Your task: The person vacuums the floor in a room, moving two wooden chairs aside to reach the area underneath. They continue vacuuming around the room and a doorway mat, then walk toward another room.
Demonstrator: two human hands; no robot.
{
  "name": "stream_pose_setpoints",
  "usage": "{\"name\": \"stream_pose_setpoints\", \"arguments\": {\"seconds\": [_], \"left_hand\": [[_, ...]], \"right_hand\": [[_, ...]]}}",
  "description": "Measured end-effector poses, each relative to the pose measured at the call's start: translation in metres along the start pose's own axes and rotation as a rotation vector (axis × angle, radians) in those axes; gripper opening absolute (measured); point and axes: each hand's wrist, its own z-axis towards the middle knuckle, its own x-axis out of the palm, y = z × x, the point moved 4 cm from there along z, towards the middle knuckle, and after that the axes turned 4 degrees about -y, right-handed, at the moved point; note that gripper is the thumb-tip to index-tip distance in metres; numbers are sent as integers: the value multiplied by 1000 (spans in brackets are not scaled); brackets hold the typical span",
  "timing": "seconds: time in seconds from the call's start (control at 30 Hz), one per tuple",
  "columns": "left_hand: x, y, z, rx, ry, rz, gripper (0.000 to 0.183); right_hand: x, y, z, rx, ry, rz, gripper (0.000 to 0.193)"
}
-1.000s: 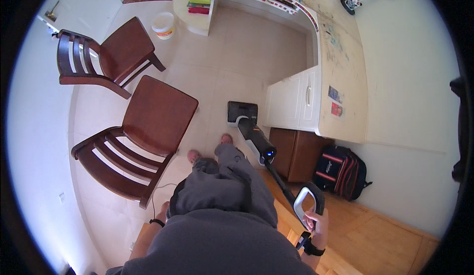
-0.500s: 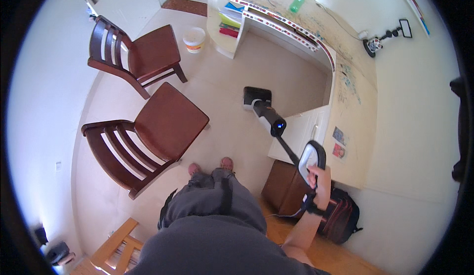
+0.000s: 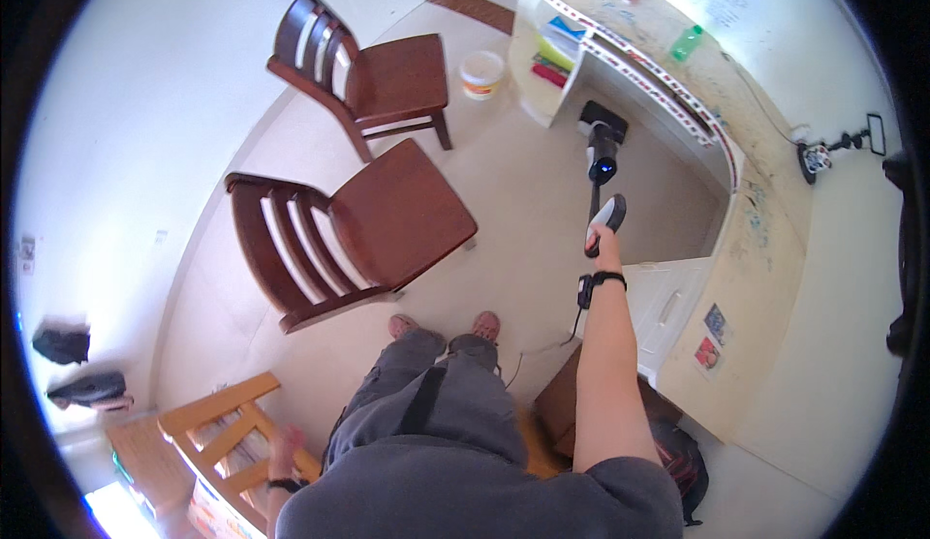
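My right hand, arm stretched forward, is closed round the handle of an upright stick vacuum cleaner. Black and grey, with a small blue light on its body, the cleaner has its floor head at the opening under the curved desk. A black strap with a small device is on my right wrist. Low on the left, my left hand hangs beside a light wooden chair back; its fingers are smeared by motion.
Two dark brown wooden chairs stand on the left of the pale floor. A white bucket sits near the desk's shelf end. A green bottle is on the desktop. Right of me lie a brown box and a dark backpack.
My right arm has reached forward, pushing the stick vacuum cleaner away from me, its head now at the desk's opening. My left hand has come into view at lower left. The view has shifted.
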Motion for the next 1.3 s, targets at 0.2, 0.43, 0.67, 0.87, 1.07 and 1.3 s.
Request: {"name": "stream_pose_setpoints", "arguments": {"seconds": [0.2,0.43,0.67,0.87,1.07,1.3], "left_hand": [[-118,-184,103,312,-150,-153,29],[-23,-382,162,690,-59,255,38],[120,-474,174,1350,249,811,43],[167,-478,224,1422,412,1347,32],[217,-438,265,1142,793,1905,43],[269,-413,256,836,1073,2084,48]], "right_hand": [[51,-44,-33,-52,19,18,13],[-16,-152,-246,19,22,-12,27],[-21,-182,-500,155,-203,54,13],[33,-171,-637,342,-396,197,21],[70,-140,-658,308,-415,140,17],[30,-122,-565,280,-355,224,17]]}}
